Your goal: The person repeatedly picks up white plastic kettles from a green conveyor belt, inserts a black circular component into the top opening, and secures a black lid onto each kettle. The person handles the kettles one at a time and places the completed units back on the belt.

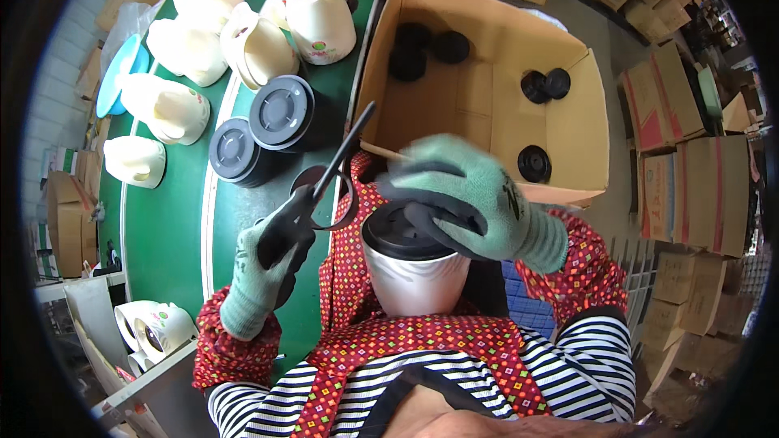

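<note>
While the white container (418, 288) sits directly before the person's apron (422, 337), its top is covered by a black lid (388, 231); what supports the container cannot be made out. The right hand (479, 203), in a green glove with dark palm coating, lies over the lid at the container's top, fingers half-curled and partly blurred; whether it grips the lid cannot be determined. The left hand (276, 251), gloved alike, is left of the container, its fingers closed around a black bar-and-ring piece (345, 146).

Beyond the container and extending to its right is an open cardboard box (491, 16), holding several black round pieces (534, 164), in separate groups. Left of the container is a green table (166, 227). On it, beyond and left of the container, stand two dark lidded pots (281, 109), side by side, and farther off, cream pitchers (322, 20). Stacked cartons (694, 186) are well right of the container.
</note>
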Demonstrator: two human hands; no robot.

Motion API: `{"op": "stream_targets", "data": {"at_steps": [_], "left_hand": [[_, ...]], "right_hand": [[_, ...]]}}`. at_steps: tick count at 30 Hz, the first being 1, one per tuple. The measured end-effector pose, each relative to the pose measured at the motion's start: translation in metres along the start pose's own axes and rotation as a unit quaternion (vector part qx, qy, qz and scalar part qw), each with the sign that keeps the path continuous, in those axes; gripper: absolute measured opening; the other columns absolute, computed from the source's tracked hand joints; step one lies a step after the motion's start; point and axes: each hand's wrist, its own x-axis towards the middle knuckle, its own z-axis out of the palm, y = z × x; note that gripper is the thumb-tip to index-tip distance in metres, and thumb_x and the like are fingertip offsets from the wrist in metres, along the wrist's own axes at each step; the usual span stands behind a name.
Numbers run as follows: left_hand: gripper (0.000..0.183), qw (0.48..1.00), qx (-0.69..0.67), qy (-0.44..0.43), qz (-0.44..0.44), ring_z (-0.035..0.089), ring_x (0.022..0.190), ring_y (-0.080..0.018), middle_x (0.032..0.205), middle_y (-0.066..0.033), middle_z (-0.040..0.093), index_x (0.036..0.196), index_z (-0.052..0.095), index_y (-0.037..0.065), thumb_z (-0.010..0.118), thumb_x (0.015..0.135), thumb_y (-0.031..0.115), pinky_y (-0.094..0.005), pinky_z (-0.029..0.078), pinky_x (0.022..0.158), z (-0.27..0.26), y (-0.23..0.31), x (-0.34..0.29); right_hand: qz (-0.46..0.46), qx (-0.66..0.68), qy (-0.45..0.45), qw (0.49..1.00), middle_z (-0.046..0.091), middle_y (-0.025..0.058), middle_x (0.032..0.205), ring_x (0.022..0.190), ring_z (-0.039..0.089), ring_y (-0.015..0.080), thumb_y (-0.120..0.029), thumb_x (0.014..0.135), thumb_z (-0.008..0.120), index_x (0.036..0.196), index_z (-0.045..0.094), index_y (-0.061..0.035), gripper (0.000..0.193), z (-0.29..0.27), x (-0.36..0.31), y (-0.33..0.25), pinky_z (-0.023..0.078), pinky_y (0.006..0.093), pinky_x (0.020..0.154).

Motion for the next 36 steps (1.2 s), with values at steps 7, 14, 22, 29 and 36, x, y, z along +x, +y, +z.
{"op": "stream_targets", "data": {"at_steps": [7, 14, 22, 29, 36], "left_hand": [[0.059, 0.978, 0.083, -0.191, 0.023, 0.070, 0.113, -0.0315, 0.130, -0.0262, 0.067, 0.152, 0.047, -0.009, 0.064, 0.098, 0.008, -0.0384, 0.052, 0.099, 0.023, 0.099, 0.040], [0.057, 0.922, 0.201, -0.262, 0.203, 0.052, 0.138, -0.0440, 0.149, -0.0291, 0.051, 0.152, 0.050, -0.004, 0.059, 0.102, 0.023, -0.0479, 0.038, 0.117, 0.050, 0.107, 0.080], [0.067, 0.894, 0.272, -0.263, 0.240, 0.040, 0.143, -0.0547, 0.155, -0.0356, 0.040, 0.156, 0.037, -0.006, 0.062, 0.100, 0.021, -0.0572, 0.032, 0.121, 0.067, 0.088, 0.079], [0.069, 0.879, 0.413, -0.212, 0.109, 0.039, 0.146, -0.0549, 0.161, -0.0378, 0.033, 0.160, 0.030, -0.006, 0.057, 0.105, 0.025, -0.0516, 0.036, 0.120, 0.092, 0.097, 0.070], [0.035, 0.927, 0.290, -0.129, 0.200, 0.070, 0.109, -0.0400, 0.112, -0.0245, 0.074, 0.127, 0.068, -0.002, 0.054, 0.109, 0.025, -0.0462, 0.054, 0.095, 0.059, -0.002, 0.141]], "right_hand": [[0.003, 0.009, -0.084, 0.996, 0.072, 0.0043, 0.085, 0.082, 0.064, 0.0258, -0.032, 0.085, 0.081, 0.099, 0.080, -0.0132, 0.024, 0.004, 0.047, 0.085, 0.045, 0.0419, 0.088], [0.091, 0.119, -0.040, 0.988, 0.072, 0.0096, 0.086, 0.083, 0.066, 0.0301, -0.035, 0.093, 0.070, 0.102, 0.080, -0.0110, 0.027, 0.025, -0.006, 0.120, 0.044, 0.0401, 0.082], [0.139, 0.055, -0.025, 0.988, 0.071, 0.0100, 0.101, 0.098, 0.065, 0.0301, -0.031, 0.098, 0.062, 0.114, 0.076, -0.0092, 0.030, 0.025, -0.044, 0.104, 0.042, 0.0429, 0.094], [0.126, 0.010, 0.021, 0.992, 0.070, 0.0104, 0.107, 0.102, 0.063, 0.0309, -0.027, 0.100, 0.060, 0.114, 0.073, -0.0076, 0.028, 0.039, -0.050, 0.096, 0.042, 0.0433, 0.095], [0.175, -0.201, -0.106, 0.958, 0.064, 0.0169, 0.111, 0.093, 0.063, 0.0341, -0.033, 0.090, 0.068, 0.145, 0.058, -0.0013, 0.064, -0.005, -0.038, 0.013, 0.046, 0.0460, 0.083]]}}
